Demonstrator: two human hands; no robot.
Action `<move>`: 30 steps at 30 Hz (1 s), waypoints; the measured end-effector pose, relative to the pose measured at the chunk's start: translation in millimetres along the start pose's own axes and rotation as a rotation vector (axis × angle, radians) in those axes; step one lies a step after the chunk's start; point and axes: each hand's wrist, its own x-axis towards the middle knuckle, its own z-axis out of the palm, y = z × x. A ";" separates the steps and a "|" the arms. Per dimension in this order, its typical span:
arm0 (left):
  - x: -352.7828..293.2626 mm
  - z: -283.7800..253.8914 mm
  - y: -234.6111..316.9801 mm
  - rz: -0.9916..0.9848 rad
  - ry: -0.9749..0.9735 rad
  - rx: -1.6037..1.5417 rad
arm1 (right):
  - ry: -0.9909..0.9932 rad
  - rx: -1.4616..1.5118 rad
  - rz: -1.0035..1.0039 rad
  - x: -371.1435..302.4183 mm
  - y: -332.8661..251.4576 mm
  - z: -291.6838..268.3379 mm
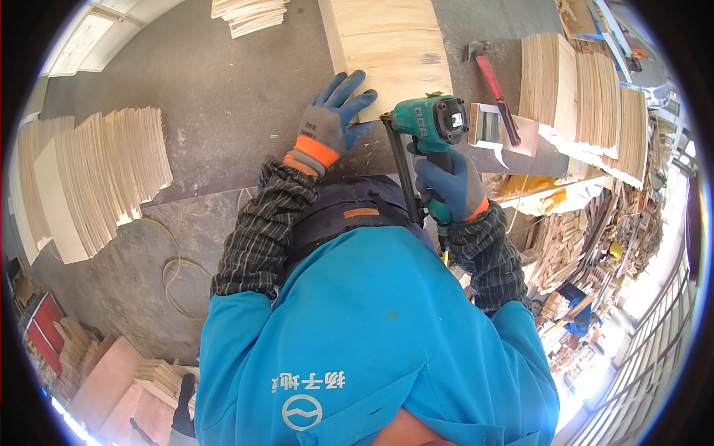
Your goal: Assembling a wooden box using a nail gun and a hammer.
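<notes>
At grey table (245,97) | left hand (332,117) spread against boxy grained wood (394,48) | right hand (460,184) gripping teal nailer (420,123)

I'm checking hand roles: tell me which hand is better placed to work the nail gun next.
Probably the right hand: it grips the teal nail gun, while the left hand is spread at a corner of the wooden piece.

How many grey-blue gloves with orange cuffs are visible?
2: one on the left hand, at the edge of the pale plywood piece; one on the right hand, gripping the teal nail gun. Background clutter could hide others.
</notes>
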 end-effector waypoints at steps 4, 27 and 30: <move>-0.7 1.5 -1.3 0.008 0.018 -0.016 | -0.006 -0.029 0.042 -1.6 -4.6 1.2; 0.8 -66.4 -78.4 -0.362 -0.188 -0.541 | 0.322 0.096 -0.047 -48.9 15.1 -57.5; -0.7 -69.2 -69.9 -0.383 0.256 -0.039 | 0.382 0.230 -0.028 -55.4 30.8 -60.9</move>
